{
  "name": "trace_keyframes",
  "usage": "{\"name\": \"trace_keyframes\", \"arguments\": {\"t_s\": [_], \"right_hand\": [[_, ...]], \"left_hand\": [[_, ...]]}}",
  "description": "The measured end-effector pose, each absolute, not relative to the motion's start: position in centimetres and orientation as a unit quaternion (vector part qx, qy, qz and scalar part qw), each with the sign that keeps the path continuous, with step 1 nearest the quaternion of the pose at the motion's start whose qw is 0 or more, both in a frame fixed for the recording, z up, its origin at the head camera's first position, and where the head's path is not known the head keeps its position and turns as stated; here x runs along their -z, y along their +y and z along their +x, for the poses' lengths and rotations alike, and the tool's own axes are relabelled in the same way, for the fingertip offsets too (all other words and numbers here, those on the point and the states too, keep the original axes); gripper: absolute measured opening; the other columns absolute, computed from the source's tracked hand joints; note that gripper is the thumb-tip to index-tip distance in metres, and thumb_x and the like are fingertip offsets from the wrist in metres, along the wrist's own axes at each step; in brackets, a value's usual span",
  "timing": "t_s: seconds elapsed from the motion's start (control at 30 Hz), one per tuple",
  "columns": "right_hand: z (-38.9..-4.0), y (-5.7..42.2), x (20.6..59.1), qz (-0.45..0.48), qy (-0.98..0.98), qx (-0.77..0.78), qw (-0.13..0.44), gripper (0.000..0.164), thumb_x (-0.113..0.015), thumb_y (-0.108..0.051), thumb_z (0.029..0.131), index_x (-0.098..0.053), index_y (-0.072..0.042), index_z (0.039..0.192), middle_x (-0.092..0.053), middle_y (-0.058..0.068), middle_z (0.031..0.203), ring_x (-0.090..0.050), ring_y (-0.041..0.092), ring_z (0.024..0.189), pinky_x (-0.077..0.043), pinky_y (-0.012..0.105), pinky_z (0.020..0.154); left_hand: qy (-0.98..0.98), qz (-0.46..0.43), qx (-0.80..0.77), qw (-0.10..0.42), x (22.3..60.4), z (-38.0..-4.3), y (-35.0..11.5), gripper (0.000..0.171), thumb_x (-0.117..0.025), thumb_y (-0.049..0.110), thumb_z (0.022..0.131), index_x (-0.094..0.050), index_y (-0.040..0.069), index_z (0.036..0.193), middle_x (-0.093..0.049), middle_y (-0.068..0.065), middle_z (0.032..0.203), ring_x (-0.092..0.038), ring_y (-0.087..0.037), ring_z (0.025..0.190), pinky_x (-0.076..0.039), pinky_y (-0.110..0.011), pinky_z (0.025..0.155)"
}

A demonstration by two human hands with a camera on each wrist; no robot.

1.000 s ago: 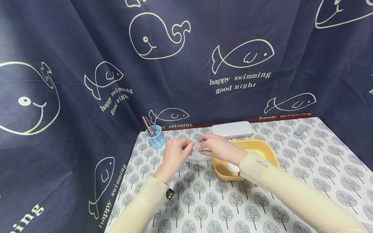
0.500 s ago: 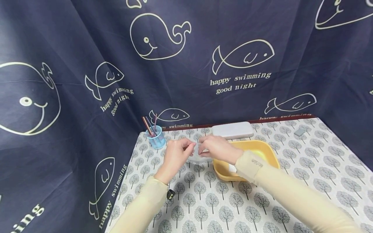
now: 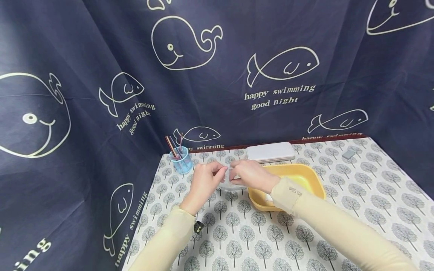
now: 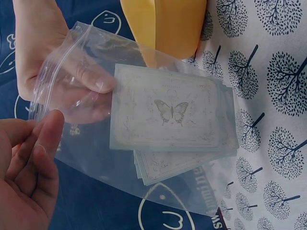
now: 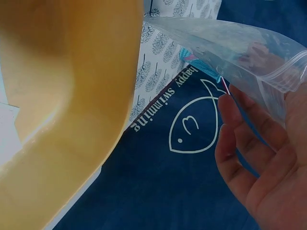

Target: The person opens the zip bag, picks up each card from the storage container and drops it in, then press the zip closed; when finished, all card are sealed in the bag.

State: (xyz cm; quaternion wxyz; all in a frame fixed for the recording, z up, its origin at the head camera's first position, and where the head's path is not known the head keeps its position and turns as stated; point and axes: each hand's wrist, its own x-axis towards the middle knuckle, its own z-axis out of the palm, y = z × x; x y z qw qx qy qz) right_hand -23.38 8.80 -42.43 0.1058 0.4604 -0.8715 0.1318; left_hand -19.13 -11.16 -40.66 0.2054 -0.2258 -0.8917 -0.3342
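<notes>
A clear zip bag (image 4: 91,139) hangs between the two hands, its zip edge at the left in the left wrist view. Inside lies a stack of pale cards (image 4: 144,120), the front one printed with a butterfly. My left hand (image 3: 207,182) pinches the zip edge between thumb and fingers. On the other side, my right hand (image 3: 252,173) holds the same edge with bent fingers; its thumb shows through the plastic in the left wrist view, near the cards. In the right wrist view the bag's zip strip covers part of the right hand (image 5: 268,158).
Beside and below the right forearm stands a yellow basket (image 3: 313,180) with white cards (image 5: 7,129) in it. Behind it is a white case (image 3: 270,151). A blue mesh pen cup (image 3: 183,162) with pencils is at back left, a small grey block (image 3: 348,153) at back right.
My right hand and sleeve have shifted slightly to the left, its fingers regripping along the bag's edge. The left hand stays almost in place.
</notes>
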Motion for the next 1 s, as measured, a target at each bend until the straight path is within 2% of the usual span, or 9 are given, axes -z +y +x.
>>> {"name": "trace_keyframes", "arguments": {"t_s": [0.2,0.4,0.57,0.83,1.0], "right_hand": [[-23.2,8.9,42.1,0.465,-0.865,-0.15,0.115,0.005,-0.085,-0.022,0.089,-0.082,-0.021,0.085,-0.061,-0.005,0.081,-0.057,0.009,0.07,-0.055,0.03,0.065],[-22.7,9.5,41.4,0.444,-0.868,-0.198,0.096,0.005,-0.08,-0.021,0.093,-0.082,-0.017,0.095,-0.069,-0.006,0.096,-0.068,0.012,0.084,-0.059,0.034,0.078],[-22.3,10.5,41.0,0.425,-0.87,-0.226,0.108,0.007,-0.077,-0.02,0.096,-0.081,-0.016,0.099,-0.071,-0.006,0.104,-0.069,0.013,0.093,-0.058,0.037,0.084],[-22.0,13.3,40.2,0.386,-0.869,-0.28,0.133,0.005,-0.074,-0.019,0.098,-0.078,-0.019,0.1,-0.075,-0.009,0.101,-0.069,0.009,0.085,-0.058,0.036,0.078],[-22.5,15.1,40.1,0.364,-0.881,-0.276,0.12,0.006,-0.072,-0.019,0.098,-0.077,-0.021,0.097,-0.072,-0.016,0.091,-0.064,0.005,0.08,-0.055,0.035,0.074]], "left_hand": [[-0.889,-0.226,0.342,0.204,40.7,-19.2,-11.3,0.013,-0.074,0.012,0.097,-0.079,0.009,0.086,-0.071,0.006,0.067,-0.064,-0.001,0.056,-0.053,-0.018,0.056],[-0.888,-0.227,0.344,0.202,40.7,-19.2,-11.5,0.013,-0.073,0.013,0.098,-0.079,0.007,0.087,-0.071,0.005,0.068,-0.064,0.0,0.057,-0.054,-0.017,0.056],[-0.892,-0.221,0.343,0.195,40.6,-19.2,-11.7,0.013,-0.072,0.015,0.099,-0.08,0.009,0.09,-0.072,0.006,0.069,-0.064,0.002,0.057,-0.054,-0.017,0.058],[-0.895,-0.212,0.336,0.201,40.6,-19.1,-11.9,0.017,-0.073,0.018,0.099,-0.079,0.015,0.084,-0.069,0.012,0.064,-0.06,0.005,0.056,-0.054,-0.02,0.059],[-0.896,-0.21,0.334,0.203,40.6,-19.1,-12.0,0.017,-0.073,0.019,0.099,-0.078,0.016,0.083,-0.069,0.011,0.064,-0.061,0.005,0.056,-0.054,-0.021,0.06]]}}
